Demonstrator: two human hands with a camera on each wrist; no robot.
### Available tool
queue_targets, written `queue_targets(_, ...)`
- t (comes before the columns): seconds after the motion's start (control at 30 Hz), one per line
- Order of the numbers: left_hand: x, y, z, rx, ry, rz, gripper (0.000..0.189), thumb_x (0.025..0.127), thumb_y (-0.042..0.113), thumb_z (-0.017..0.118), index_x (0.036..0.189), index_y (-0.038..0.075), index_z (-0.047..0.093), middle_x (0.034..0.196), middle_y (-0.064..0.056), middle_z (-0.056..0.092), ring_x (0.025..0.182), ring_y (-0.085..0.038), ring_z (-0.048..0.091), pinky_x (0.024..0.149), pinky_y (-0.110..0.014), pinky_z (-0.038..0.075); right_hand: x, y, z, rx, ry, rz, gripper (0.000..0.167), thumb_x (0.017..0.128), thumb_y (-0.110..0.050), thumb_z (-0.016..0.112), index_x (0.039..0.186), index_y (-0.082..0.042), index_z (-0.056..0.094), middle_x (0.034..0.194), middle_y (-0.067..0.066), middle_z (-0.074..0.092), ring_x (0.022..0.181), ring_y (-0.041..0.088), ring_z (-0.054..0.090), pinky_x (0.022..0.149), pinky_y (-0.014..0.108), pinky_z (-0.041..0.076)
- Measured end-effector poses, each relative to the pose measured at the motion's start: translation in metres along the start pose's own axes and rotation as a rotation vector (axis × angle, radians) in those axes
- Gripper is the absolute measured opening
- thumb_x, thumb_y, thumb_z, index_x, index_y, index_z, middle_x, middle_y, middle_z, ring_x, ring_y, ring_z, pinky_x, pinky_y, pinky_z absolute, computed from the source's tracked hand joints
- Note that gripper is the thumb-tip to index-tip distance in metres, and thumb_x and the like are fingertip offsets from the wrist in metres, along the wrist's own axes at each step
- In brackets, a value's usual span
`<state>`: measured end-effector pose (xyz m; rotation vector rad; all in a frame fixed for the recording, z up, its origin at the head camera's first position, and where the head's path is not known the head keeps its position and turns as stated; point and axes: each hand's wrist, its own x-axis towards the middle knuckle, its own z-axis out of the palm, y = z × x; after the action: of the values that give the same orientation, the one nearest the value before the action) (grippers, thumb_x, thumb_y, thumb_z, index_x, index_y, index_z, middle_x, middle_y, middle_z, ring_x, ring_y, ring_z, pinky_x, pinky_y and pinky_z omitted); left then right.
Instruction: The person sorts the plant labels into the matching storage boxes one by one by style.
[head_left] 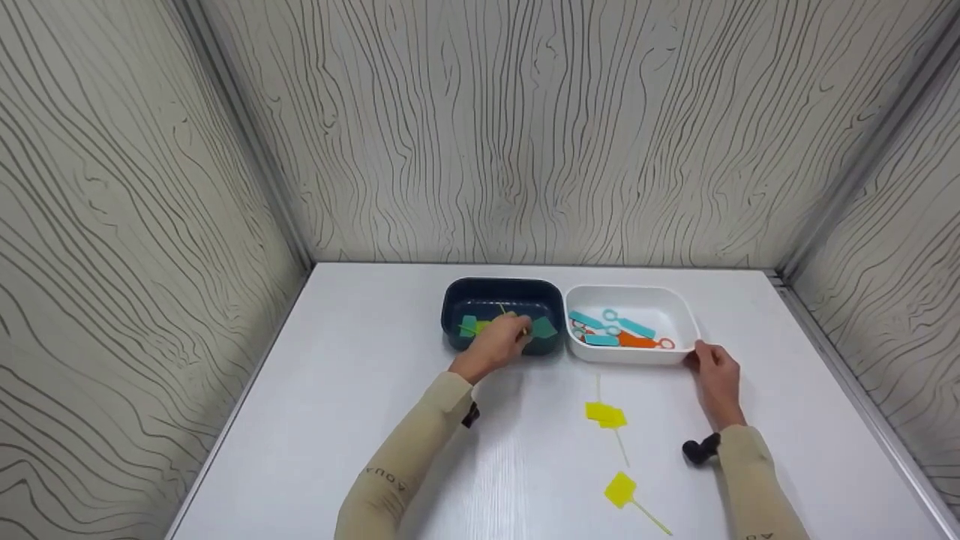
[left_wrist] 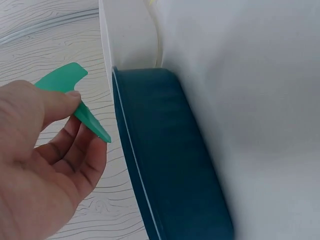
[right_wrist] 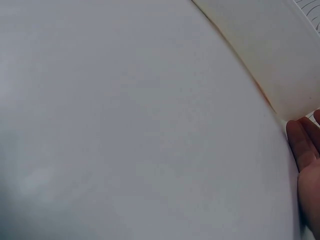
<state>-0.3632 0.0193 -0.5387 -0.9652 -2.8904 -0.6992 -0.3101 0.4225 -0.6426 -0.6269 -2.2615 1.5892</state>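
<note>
My left hand reaches over the front of a dark blue bin, which has green and yellow flat tags in it. Its thumb and fingers pinch a green flat tag, best seen in the left wrist view. Beside the dark bin stands a white bin with turquoise tags and an orange tag, some with ring ends. My right hand holds this bin at its front right corner; in the right wrist view its fingers touch the outer wall, and the rest is cut off by the frame.
On the white table, two overlapping yellow tags with thin stems lie before the white bin. Another yellow tag lies nearer the front edge, between my forearms. Wood-patterned panels enclose the back and sides.
</note>
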Motion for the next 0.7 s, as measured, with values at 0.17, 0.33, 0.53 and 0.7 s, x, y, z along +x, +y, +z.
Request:
queue_targets(0.17,0.005,-0.004,-0.003,0.026,0.016,-0.003,0.012,0.098,0.016,0.058,0.106,0.01,0.066,0.097,-0.005,0.066,0.087,-0.016,0.058,0.078,-0.03,0.052,0.0,0.0,0.0,0.029,-0.004,0.007,0.058,0.099,-0.054,0.044,0.117,-0.001,0.059,0.103,-0.002,0.064,0.096,0.003,0.058,0.083,0.01,0.045)
queue_targets(0.33,0.013,-0.006,-0.005,0.053,0.027,-0.029,0.01,0.098,0.017,0.058,0.103,0.011,0.066,0.098,-0.003,0.065,0.089,-0.016,0.059,0.079,-0.032,0.052,0.002,0.002,0.001,0.059,0.013,0.015,0.057,0.098,-0.054,0.047,0.118,-0.001,0.059,0.097,-0.009,0.063,0.094,0.002,0.06,0.082,0.008,0.046)
queue_targets(0.53,0.022,-0.01,-0.008,0.151,0.053,-0.049,0.01,0.1,0.015,0.056,0.101,0.013,0.065,0.096,-0.003,0.064,0.087,-0.018,0.059,0.077,-0.032,0.051,0.001,0.001,0.002,0.079,0.001,0.022,0.055,0.099,-0.052,0.047,0.116,-0.002,0.059,0.097,-0.008,0.063,0.093,0.003,0.06,0.081,0.008,0.047)
queue_targets(0.7,0.025,-0.013,-0.009,0.147,0.054,-0.082,0.012,0.099,0.013,0.055,0.105,0.012,0.066,0.099,-0.005,0.064,0.091,-0.02,0.06,0.08,-0.035,0.053,0.0,0.001,0.002,0.064,-0.022,0.034,0.055,0.099,-0.055,0.045,0.117,-0.005,0.058,0.103,-0.003,0.062,0.097,0.007,0.06,0.08,0.007,0.046)
